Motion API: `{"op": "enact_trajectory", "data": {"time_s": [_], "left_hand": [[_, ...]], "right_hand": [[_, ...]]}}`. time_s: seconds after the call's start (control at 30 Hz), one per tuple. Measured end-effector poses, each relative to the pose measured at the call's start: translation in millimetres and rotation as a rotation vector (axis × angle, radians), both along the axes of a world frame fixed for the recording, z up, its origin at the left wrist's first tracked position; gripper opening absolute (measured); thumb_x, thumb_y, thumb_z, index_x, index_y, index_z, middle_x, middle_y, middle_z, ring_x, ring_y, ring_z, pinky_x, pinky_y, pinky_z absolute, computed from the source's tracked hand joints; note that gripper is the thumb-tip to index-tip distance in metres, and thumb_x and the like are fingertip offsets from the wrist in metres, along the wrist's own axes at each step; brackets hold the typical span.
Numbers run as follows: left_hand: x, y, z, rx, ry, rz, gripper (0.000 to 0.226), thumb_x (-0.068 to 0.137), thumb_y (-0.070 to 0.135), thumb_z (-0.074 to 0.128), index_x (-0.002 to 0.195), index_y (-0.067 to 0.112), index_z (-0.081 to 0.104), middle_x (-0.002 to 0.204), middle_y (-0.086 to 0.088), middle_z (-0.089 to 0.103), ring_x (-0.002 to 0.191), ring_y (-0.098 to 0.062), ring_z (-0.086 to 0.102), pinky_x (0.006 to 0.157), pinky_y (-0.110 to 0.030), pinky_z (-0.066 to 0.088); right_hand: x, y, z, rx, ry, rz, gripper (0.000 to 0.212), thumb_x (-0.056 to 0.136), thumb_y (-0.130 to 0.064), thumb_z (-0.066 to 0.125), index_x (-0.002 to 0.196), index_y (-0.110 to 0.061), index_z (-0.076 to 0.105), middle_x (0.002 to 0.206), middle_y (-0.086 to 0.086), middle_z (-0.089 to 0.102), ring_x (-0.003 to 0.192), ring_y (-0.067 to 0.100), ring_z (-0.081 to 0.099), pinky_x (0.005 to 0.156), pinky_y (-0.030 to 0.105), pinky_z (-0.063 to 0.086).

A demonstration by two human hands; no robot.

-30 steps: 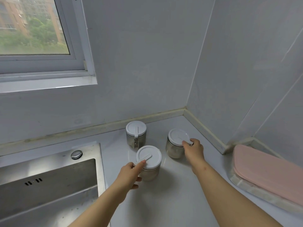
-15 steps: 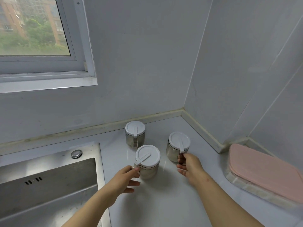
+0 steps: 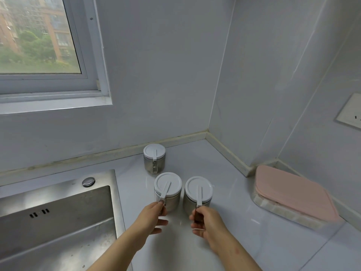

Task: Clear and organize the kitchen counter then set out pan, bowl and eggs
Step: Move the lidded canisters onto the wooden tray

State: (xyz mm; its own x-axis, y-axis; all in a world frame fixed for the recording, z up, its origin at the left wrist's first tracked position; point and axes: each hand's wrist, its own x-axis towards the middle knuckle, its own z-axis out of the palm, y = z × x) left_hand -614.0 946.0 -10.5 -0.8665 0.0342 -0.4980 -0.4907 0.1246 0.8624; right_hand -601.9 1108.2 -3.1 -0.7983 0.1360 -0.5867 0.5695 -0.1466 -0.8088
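Observation:
Three steel jars with white lids stand on the white counter near the corner. The back jar stands alone by the wall. My left hand pinches the handle of the front left jar. Right beside that one is the front right jar, and my right hand pinches its handle. The two front jars stand side by side, nearly touching. No pan, bowl or eggs are in view.
A steel sink fills the lower left, its rim close to my left arm. A pink board on a white mat lies at the right against the wall. A wall socket sits high on the right. A window is at upper left.
My right hand has moved from the right jar's lid to its handle and drawn that jar forward and left, next to the front left jar. My left hand slid from the lid to the handle.

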Motion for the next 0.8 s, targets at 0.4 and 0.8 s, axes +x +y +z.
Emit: {"op": "enact_trajectory", "data": {"time_s": [0.4, 0.8], "left_hand": [[-5, 14, 17, 0.109, -0.162, 0.096, 0.061, 0.083, 0.065, 0.045, 0.105, 0.009, 0.055, 0.106, -0.009, 0.053, 0.105, -0.033, 0.054, 0.077, -0.04, 0.053], [2, 12, 0, 0.074, -0.036, 0.387, 0.038, 0.085, 0.034, 0.061, 0.066, 0.003, 0.051, 0.067, -0.012, 0.052, 0.062, -0.032, 0.062, 0.061, -0.029, 0.054]], "right_hand": [[3, -3, 7, 0.01, -0.059, -0.005, 0.042, 0.095, -0.043, 0.044, 0.066, -0.014, 0.049, 0.055, 0.001, 0.047, 0.048, 0.014, 0.041, 0.055, 0.023, 0.039], [-1, 9, -5, 0.135, -0.002, -0.126, 0.042, 0.092, -0.037, 0.05, 0.057, -0.016, 0.04, 0.053, -0.001, 0.035, 0.04, 0.013, 0.029, 0.046, 0.022, 0.033]]}}
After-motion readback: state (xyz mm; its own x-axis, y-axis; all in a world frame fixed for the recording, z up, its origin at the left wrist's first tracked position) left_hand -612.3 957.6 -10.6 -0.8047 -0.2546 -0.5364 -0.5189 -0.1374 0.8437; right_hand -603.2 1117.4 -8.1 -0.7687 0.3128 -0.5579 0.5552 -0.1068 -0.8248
